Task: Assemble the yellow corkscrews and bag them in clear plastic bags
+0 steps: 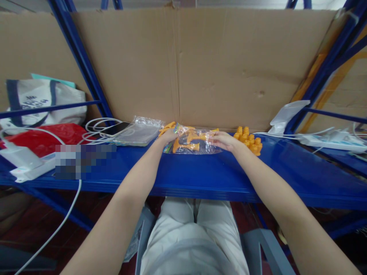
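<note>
A clear plastic bag (pixel 192 141) with orange plastic parts inside lies on the blue metal shelf (pixel 200 175), close to the cardboard back wall. My left hand (pixel 168 136) is closed on the bag's left end. My right hand (pixel 221 140) pinches its right end. Just right of my right hand sits a cluster of several small orange pieces (pixel 249 139), loose on the shelf.
A stack of empty clear bags (pixel 137 131) with a phone (pixel 116 128) and white cable lies to the left. Further left are a red bag (pixel 48 138), a white tote (pixel 43 101) and a white charger (pixel 20 158). A power strip (pixel 332 142) lies at the right.
</note>
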### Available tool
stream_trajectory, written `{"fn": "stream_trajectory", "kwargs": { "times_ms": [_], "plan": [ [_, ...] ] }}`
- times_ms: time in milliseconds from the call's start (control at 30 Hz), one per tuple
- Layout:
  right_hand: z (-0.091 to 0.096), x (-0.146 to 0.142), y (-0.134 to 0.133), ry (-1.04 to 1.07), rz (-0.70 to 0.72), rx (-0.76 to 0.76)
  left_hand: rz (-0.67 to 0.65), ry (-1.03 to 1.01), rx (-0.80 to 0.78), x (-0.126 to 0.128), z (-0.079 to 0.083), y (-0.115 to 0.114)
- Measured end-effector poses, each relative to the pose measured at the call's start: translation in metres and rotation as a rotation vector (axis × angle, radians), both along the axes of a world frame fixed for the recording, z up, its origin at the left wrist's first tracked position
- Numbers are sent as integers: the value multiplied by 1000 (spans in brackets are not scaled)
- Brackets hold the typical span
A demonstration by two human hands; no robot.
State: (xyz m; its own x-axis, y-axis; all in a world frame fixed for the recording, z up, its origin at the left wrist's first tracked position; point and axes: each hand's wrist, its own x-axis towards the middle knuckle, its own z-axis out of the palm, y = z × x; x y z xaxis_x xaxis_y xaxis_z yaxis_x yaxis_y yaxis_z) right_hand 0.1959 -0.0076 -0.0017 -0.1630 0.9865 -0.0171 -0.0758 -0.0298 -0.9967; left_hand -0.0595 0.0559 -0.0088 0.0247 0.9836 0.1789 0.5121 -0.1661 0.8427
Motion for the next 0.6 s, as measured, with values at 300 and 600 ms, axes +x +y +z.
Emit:
{"fn": "stream_trajectory", "kwargs": {
  "times_ms": [300,600],
  "plan": [
    [-6,-2,2,104,54,-5,-152,-62,-74,9,10,-11],
    [-12,-4,10,118,60,34,-168,-271,-224,17,6,-8]
  ]
}}
